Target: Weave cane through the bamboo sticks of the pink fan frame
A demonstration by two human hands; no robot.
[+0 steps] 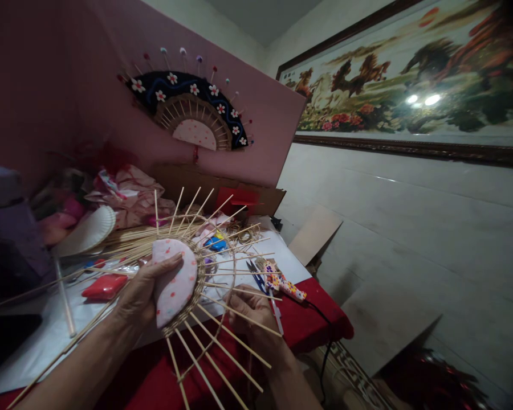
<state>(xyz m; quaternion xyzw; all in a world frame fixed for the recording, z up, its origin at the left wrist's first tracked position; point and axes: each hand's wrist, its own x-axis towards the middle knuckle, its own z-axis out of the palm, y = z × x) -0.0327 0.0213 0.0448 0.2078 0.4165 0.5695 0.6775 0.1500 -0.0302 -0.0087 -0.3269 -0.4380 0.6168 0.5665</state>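
Note:
My left hand [143,285] grips a half-round fan base [177,290], covered in pale cloth with small red spots, its thumb lying on the cloth. Thin wooden sticks [239,273] spread out from the base's curved edge, which has a woven twine band [200,273]. Farther out, a strand of twine [234,250] runs in an arc across the sticks. At the right side of the fan, my right hand [252,310] has its fingers pinched on this twine where it meets a stick. Part of the right fingers is hidden behind the sticks.
A flowered glue gun [284,282] and dark scissors [256,275] lie right of the fan. Behind are loose sticks [128,242], a blue packet [216,244] and a paper plate [89,230]. A red packet [105,286] lies left. A finished-looking fan [192,108] hangs above.

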